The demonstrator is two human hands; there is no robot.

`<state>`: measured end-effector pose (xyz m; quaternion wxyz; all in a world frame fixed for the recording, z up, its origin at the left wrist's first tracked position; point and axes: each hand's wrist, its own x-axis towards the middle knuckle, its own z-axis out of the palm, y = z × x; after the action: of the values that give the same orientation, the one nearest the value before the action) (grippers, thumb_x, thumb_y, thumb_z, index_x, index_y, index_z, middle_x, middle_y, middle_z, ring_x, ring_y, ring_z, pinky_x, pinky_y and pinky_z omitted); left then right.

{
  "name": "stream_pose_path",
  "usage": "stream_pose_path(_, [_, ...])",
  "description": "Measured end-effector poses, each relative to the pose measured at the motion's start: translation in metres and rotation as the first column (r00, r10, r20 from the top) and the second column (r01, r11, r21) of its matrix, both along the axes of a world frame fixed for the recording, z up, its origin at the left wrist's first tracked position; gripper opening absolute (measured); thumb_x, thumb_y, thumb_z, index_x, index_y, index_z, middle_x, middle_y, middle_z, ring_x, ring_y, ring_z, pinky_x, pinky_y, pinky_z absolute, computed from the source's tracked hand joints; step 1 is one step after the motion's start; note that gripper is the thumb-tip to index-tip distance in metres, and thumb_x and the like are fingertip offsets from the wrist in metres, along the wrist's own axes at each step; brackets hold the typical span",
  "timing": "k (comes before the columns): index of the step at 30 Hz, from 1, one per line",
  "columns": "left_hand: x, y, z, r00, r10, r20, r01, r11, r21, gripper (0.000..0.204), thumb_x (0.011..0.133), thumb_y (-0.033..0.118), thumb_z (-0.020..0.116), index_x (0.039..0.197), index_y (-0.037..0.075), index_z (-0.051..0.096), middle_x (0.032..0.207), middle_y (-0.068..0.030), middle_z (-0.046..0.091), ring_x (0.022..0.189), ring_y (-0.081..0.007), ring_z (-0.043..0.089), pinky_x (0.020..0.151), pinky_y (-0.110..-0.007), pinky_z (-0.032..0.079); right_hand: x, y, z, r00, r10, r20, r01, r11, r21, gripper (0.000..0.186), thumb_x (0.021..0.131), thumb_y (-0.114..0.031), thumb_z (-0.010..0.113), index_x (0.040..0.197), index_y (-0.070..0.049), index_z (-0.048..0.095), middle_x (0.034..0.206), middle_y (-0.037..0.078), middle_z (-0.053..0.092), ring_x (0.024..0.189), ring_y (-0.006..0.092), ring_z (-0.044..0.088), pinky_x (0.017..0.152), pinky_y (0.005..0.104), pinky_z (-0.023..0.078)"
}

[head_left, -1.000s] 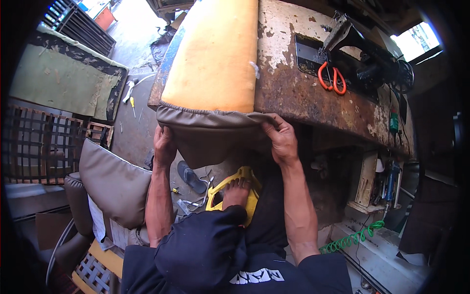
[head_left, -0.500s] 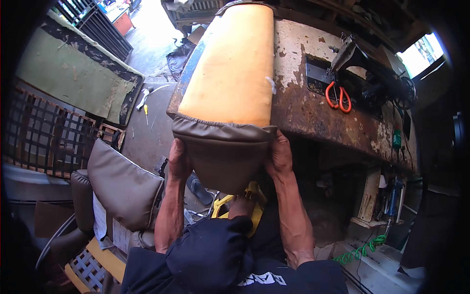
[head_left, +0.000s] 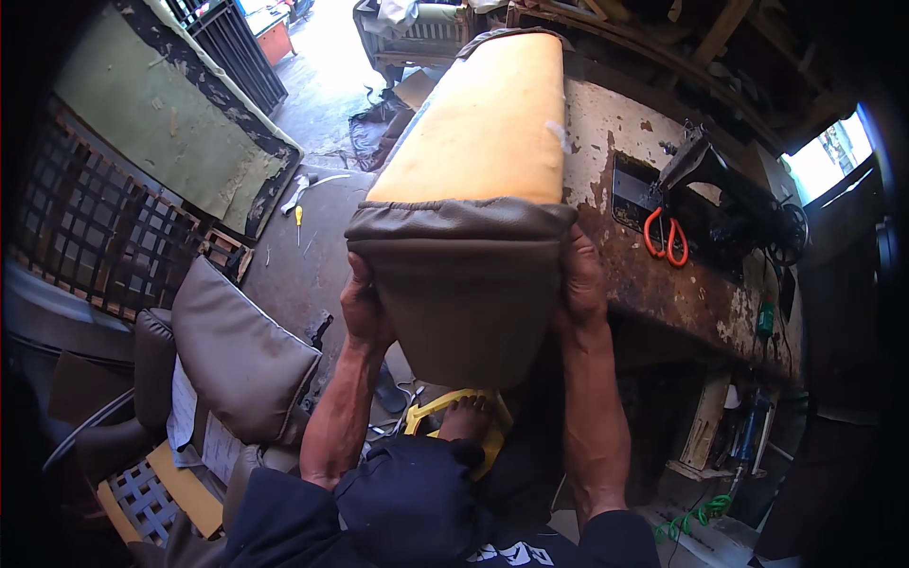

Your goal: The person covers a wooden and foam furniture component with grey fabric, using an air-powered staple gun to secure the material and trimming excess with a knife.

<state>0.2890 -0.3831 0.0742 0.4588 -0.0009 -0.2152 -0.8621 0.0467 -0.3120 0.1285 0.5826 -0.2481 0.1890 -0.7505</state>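
Observation:
A long yellow foam pad rests on the worn, rust-stained worktable, its near end inside a taupe leather cover with a gathered rim. My left hand is closed on the cover's left side, its thumb showing, most fingers hidden. My right hand grips the right side, fingers partly hidden by the cover. Right of the foam, orange-handled scissors lie beside a black sewing machine.
Taupe cushions sit at left below a webbed frame and a green panel. A yellow screwdriver lies on the floor. My bare foot rests in a yellow plastic frame. A green coiled hose hangs lower right.
The cover has been drawn further up around the foam's near end and now hangs broader and squarer between my hands. My right hand moved onto the cover's side; my view tilted.

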Motion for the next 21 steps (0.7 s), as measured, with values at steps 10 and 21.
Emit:
stream_pose_path(10, [-0.045,0.028,-0.023,0.968,-0.048,-0.247,0.104,0.97,0.221,0.076,0.096,0.058,0.064,0.151,0.007,0.049,0.153,-0.0167,0.052,0.143,-0.0355,0.046,0.121,-0.057,0.032,-0.039,-0.021,0.07,0.972,0.11,-0.205,-0.104,0.994,0.04,0.028,0.102,-0.015,0.066,0.126,0.0,0.065,0.113,0.013,0.075,0.096,0.0175,0.074,0.086,0.0302,0.061])
stream_pose_path(21, [-0.014,-0.006,0.057,0.924,0.284,0.255,-0.241,0.952,-0.187,0.071,0.104,0.051,0.053,0.146,-0.005,0.044,0.138,-0.0227,0.061,0.12,-0.0314,0.066,0.103,-0.043,0.057,-0.004,0.011,-0.028,0.998,0.068,0.007,-0.067,0.997,-0.037,0.055,0.105,-0.038,0.058,0.148,-0.006,0.049,0.143,0.017,0.059,0.131,0.0294,0.06,0.113,0.0481,0.048])
